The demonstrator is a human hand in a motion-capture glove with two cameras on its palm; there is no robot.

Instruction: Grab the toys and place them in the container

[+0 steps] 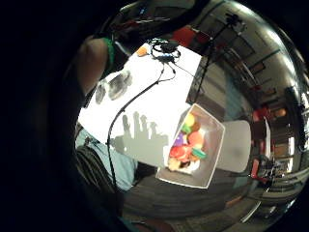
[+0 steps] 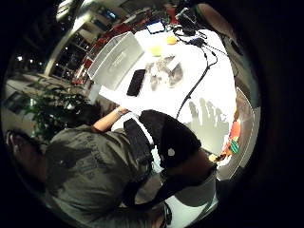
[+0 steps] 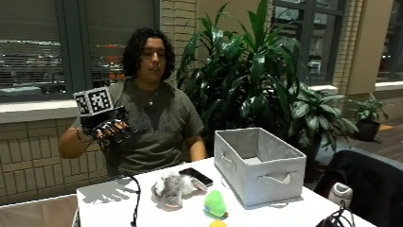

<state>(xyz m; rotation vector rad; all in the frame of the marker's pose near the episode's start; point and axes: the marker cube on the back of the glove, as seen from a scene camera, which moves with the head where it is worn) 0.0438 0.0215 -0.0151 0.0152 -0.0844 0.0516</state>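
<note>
Toys are lying on the white table (image 3: 264,208): a grey-and-white plush toy (image 3: 171,185) near the middle, a green toy (image 3: 214,203) just in front of it toward the camera, and a yellow toy (image 3: 218,223) showing only partly at the table's near edge. A black phone (image 3: 196,176) is sitting between the plush toy and the grey fabric container (image 3: 259,164), which is standing on the table to the side of the toys; what it holds cannot be told from the outside view.

The little-finger palm view is showing a white bin (image 1: 212,159) beside the table, already holding a heap of coloured toys (image 1: 187,145).

The gloved right hand (image 3: 108,126) is being held up at chest height, well above the table and well apart from every toy. Its fingers are spread and holding nothing; the spread-finger shadow on the tabletop agrees.

Judgement: the plush toy is looking soft and light, likely deforming under the fingers, so closing around its middle should serve. The green toy is looking small, light and smooth-sided; a pinch across its lower body, fingers coming down from above, seems best, since it may tip or slide on the slick tabletop. Nothing here is looking fragile.
</note>
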